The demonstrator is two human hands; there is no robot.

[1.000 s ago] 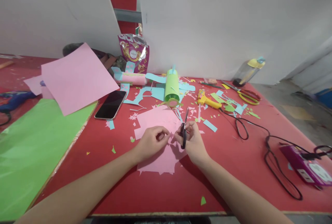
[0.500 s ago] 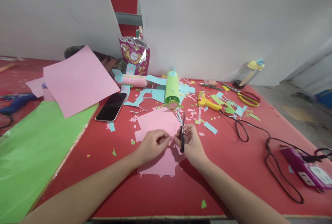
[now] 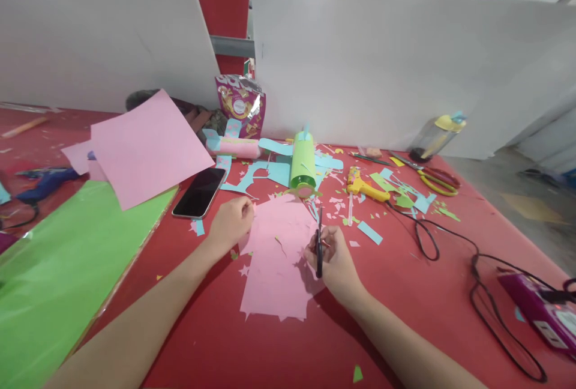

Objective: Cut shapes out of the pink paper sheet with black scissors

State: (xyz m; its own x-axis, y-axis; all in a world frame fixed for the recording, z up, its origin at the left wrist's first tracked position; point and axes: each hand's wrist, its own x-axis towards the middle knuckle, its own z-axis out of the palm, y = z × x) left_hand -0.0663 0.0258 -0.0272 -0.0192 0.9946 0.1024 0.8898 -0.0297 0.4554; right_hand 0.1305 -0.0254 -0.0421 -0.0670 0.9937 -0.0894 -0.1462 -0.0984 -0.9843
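Note:
Black-handled scissors [image 3: 319,251] are in my right hand [image 3: 335,266], blades pointing away from me over the right edge of a pink paper sheet [image 3: 279,293]. My left hand [image 3: 231,224] is at the sheet's upper left edge, its fingers pinched together. Whatever lies between those fingertips is hidden or too small to name. A thin dark strand [image 3: 281,246] rests on the sheet, and small pink star cut-outs [image 3: 243,270] lie beside it. Just beyond the sheet is a green paper-covered tube [image 3: 303,158] with blue paper wings.
At left, a phone [image 3: 199,192], larger pink sheets [image 3: 150,149] and green paper [image 3: 76,269] lie on the red table [image 3: 216,329]. To the right are a yellow glue gun [image 3: 366,186], its looping cord, a purple power strip [image 3: 535,305] and yellow-and-red-handled scissors [image 3: 438,180]. Paper scraps surround the tube.
My left hand has moved left, away from my right hand, uncovering the middle of the pink sheet. My right hand still holds the scissors in much the same place. The view has shifted slightly.

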